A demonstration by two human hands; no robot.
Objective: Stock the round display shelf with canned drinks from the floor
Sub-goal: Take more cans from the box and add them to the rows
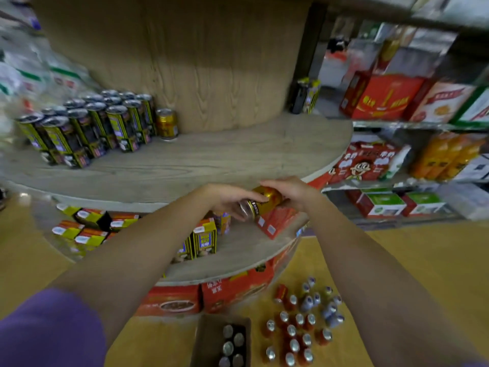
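We hold one gold can (260, 201) on its side with both hands — our left hand (232, 200) curls round its bottom end and our right hand (291, 192) wraps its top. It is just at the edge of the round display shelf (211, 160), maybe so we can stand it by the other gold can (166, 123). The writing on it is too blurry to read — more cans on the floor (296, 332) wait below.

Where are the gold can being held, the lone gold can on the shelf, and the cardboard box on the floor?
Held gold metal can (260, 203), head view, its side.
Lone gold can (166, 123), head view, its side.
Brown cardboard box (205, 337), head view, its left wall.
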